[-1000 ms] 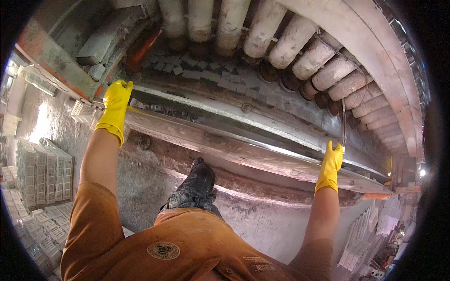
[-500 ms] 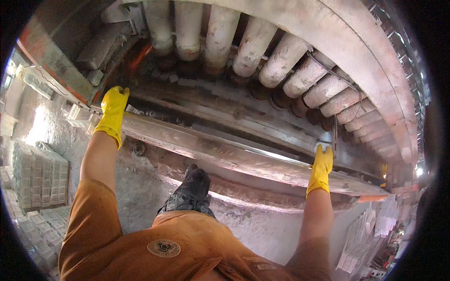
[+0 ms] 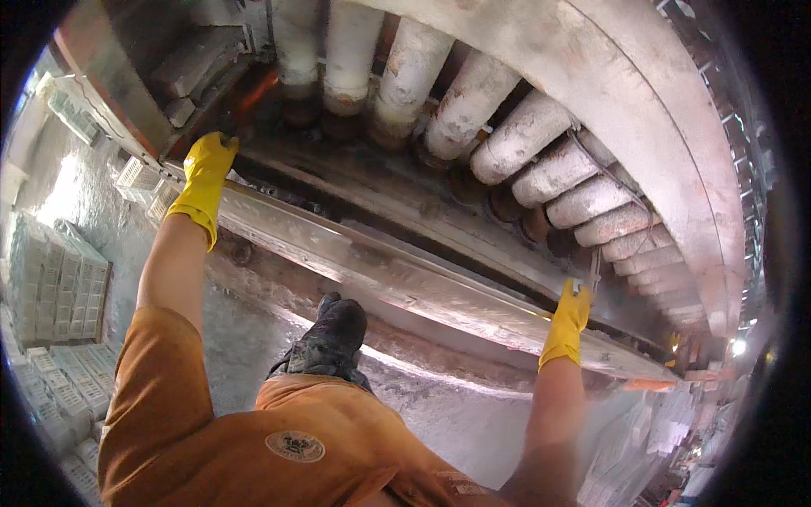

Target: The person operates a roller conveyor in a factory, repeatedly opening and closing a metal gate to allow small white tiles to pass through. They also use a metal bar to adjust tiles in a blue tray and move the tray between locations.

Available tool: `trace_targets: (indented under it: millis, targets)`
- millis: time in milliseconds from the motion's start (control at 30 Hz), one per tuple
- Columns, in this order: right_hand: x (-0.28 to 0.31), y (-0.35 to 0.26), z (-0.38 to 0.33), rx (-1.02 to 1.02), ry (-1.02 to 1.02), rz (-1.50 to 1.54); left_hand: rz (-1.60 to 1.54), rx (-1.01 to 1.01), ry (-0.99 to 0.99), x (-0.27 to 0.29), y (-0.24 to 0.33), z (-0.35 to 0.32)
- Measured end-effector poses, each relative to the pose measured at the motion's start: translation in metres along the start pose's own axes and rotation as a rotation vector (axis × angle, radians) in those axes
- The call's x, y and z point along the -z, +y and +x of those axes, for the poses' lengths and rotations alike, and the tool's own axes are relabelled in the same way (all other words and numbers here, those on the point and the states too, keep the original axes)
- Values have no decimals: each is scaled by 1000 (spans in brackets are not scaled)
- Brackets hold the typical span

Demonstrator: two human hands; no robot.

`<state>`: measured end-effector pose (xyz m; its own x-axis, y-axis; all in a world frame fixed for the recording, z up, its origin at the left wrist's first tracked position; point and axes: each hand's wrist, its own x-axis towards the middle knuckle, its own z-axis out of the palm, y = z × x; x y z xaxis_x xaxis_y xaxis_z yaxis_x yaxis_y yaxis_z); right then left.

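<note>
Your left hand (image 3: pixel 205 176), in a yellow glove, lies flat and open-fingered on the far left end of the long metal rail (image 3: pixel 405 279), gripping nothing; your right hand (image 3: pixel 568 319) is closed on a thin metal tool (image 3: pixel 594 272) just above the rail's right end. The rail runs along the front edge of the kiln bed, under a row of pale rollers (image 3: pixel 473 110). It looks rigid, heavy and dusty, so likely slick under gloves; take it near both ends, where your hands now sit. Your boot (image 3: pixel 331 331) is braced on the ledge below. Pale lattice crates (image 3: pixel 55 279) are stacked at the left; I cannot tell what is in them
</note>
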<state>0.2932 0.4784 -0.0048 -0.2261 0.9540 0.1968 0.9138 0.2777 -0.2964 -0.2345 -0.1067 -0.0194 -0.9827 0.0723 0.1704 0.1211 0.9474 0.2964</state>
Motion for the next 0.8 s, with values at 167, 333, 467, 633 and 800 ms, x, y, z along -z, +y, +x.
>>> trace_targets:
  millis: [167, 333, 467, 633, 800]
  targets:
    - [-14, 24, 23, 38, 11, -6, 0, -23, 23, -3, 10, 11]
    - [4, -29, 1, -108, 20, 173, 50, -16, -18, 2, 5, 15]
    - [-15, 22, 28, 58, 164, 31, 92, -83, -103, 5, 20, 20]
    - [-31, -54, -27, 158, 156, 90, 185, -186, -318, 29, 23, 15]
    - [-27, -148, -117, 172, 102, 319, -5, -482, -520, 33, 21, 14]
